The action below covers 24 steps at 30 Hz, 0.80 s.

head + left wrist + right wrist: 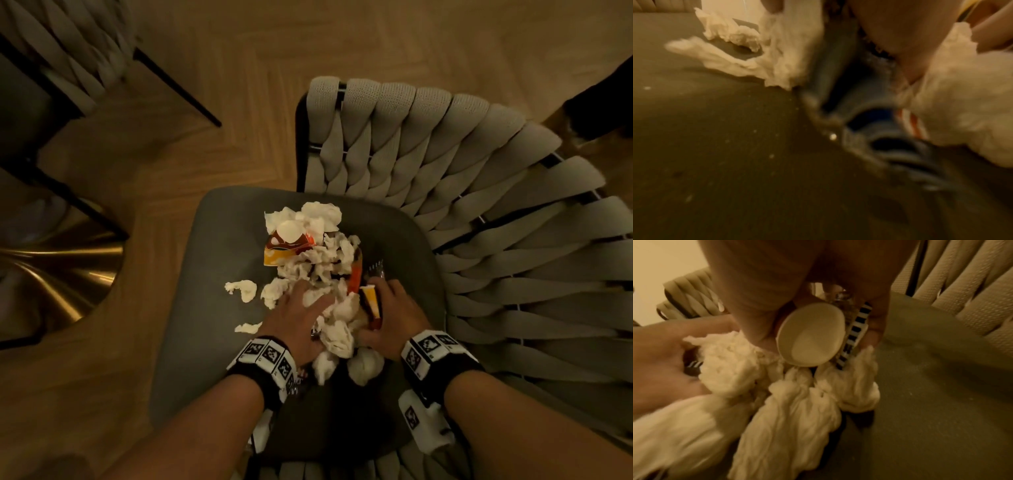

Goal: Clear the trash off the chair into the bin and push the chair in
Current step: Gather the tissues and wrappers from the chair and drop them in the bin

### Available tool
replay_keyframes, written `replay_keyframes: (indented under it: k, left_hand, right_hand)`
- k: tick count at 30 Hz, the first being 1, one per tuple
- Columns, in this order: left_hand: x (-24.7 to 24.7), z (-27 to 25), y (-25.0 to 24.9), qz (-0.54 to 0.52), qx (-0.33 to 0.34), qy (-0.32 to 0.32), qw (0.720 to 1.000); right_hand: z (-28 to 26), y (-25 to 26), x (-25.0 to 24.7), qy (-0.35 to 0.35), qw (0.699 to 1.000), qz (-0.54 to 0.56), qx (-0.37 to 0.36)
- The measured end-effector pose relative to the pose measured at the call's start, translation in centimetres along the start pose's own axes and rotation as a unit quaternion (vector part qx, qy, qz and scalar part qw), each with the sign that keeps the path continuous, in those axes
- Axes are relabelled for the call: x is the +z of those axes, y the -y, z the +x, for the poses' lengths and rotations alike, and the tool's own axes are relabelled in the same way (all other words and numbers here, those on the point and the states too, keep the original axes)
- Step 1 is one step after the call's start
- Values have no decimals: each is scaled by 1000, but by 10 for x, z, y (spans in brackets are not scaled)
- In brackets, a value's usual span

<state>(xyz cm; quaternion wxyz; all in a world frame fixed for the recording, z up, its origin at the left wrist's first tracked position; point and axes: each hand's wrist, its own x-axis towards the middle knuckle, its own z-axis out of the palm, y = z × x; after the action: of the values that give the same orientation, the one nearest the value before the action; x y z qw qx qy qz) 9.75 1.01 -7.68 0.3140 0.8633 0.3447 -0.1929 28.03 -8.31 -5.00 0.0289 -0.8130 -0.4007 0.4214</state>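
Note:
A heap of crumpled white tissues (322, 260) lies on the chair's dark grey seat (212, 257), mixed with an orange paper cup (284, 248) and foil wrappers. My left hand (294, 311) presses flat against the near left side of the heap, palm on tissue (725, 369). My right hand (390, 308) is on the right side and grips a yellow paper cup (371, 303), whose white inside (812, 335) faces the wrist camera, with a striped wrapper (855, 331) beside it. A blue wrapper (859, 129) lies under my left palm, blurred. Two small tissue wads (243, 289) lie apart to the left.
The chair's woven grey back (479, 192) curves round the right and far side. A second woven chair (68, 44) with black legs (178, 89) stands at upper left. A golden table base (61, 267) sits on the wooden floor at left. No bin is in view.

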Motion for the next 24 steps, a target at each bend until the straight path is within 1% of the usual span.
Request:
replay_keyframes:
  k: [3,6,9,11,12,15,18,20,22,24]
  left_hand:
    - [-4,-2,4,-46,13,-28,998]
    - [-5,-12,9,-101,-8,-42,994]
    - [-1,-20,12,-116,-13,-15,993]
    - [2,-21,13,-104,-2,13,995]
    - [2,-22,13,-98,8,16,995]
    - [-3,-29,12,-95,37,11,995]
    - [-12,-41,11,-92,95,21,991]
    - [-14,-50,12,-95,142,35,985]
    - [-8,-57,16,-88,162,63,981]
    - [-2,-63,22,-74,172,76,979]
  right_hand:
    - [-6,-3,-8,-29,999,19,2]
    - [-9,0,-20,-86,996,20,5]
    - [-3,15,-27,-125,992,26,1]
    - [5,28,-28,-139,990,8,-10]
    - [11,34,-28,-142,990,-7,-17]
    - [28,47,-26,-132,991,-31,-20]
    - [40,58,-18,-119,992,-35,-8]
    - [45,68,-11,-77,997,-32,8]
    - [52,77,-1,-18,998,-52,27]
    - [59,86,7,7,995,-86,41]
